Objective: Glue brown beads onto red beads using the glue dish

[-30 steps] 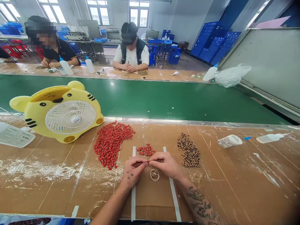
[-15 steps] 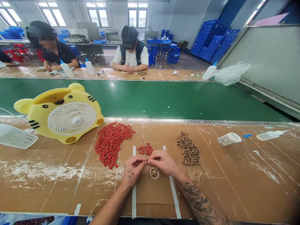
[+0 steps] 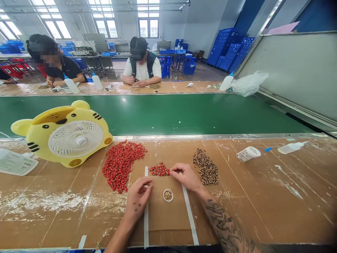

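My left hand [image 3: 139, 197] hovers over the left tape strip, fingers loosely curled and thumb apart from the index finger; nothing shows between them. At the right edge of a small pile of red beads [image 3: 159, 169], my right hand [image 3: 186, 177] pinches a small red bead, mostly hidden by the fingertips. Between the hands and nearer to me, a small round clear dish [image 3: 167, 195] holds a thin pale stick and stands on a cardboard sheet [image 3: 168, 219]. A larger heap of red beads [image 3: 119, 165] lies to the left, a heap of black-and-gold beads [image 3: 206, 168] to the right.
A yellow tiger-faced fan [image 3: 39, 135] stands at left, beside a labelled white bottle [image 3: 17, 163]. At right lie a white tub [image 3: 248, 154], a blue cap [image 3: 268, 149] and a squeeze bottle [image 3: 291, 147]. Beyond the green belt [image 3: 147, 116], two people sit working.
My hands have come apart from the pinch they shared over a red bead. The right hand now touches the small red pile; the left has moved left, its fingers loosened.
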A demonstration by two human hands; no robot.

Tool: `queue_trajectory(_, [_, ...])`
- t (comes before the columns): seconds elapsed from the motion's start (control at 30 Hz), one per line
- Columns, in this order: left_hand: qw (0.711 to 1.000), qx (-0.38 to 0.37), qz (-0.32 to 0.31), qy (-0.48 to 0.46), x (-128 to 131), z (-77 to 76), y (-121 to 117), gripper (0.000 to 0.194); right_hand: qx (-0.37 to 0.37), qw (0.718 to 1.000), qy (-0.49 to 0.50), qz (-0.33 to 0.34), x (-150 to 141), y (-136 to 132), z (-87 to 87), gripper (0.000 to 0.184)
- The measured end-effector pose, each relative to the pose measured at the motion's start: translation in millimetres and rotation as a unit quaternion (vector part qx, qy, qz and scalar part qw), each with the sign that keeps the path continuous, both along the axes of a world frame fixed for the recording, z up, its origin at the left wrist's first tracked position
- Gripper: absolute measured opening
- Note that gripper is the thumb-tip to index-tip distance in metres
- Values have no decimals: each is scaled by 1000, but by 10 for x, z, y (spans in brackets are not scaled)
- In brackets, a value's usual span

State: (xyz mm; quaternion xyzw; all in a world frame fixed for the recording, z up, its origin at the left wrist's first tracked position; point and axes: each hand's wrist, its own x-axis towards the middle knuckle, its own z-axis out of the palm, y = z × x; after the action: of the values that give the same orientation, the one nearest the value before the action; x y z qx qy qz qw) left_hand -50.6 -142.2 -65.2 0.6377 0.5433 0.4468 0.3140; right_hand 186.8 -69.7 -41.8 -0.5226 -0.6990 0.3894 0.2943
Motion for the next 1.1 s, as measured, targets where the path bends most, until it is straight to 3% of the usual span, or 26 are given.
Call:
queue_trajectory(0.17, [969,59,122,206,-645,-90,-240,19,30,997,-67,-34,166,208,-55,17])
queue_trajectory(0.27, [947,49,135,287,-861,-189,-328,22,39,996,-76,-16,85,261,-134,16])
queue_trajectory(0.43, [944,38,105,311,-828,-180,-362,26,59,995,-83,-5,-18,277,-210,17])
queue_trajectory(0.67, [929,-71,81,355,-830,-31,-314,25,39,997,-61,-34,256,164,-103,23])
queue_trajectory(0.77, [914,-116,57,385,-856,47,-274,24,14,999,-40,10,283,5,1,22])
queue_trajectory(0.9, [902,-122,22,413,-838,141,-243,25,-23,995,-18,92,175,-220,96,14])
queue_trajectory(1.1, [890,-133,-4,435,-837,154,-261,27,-12,992,-21,126,9,-334,39,12])
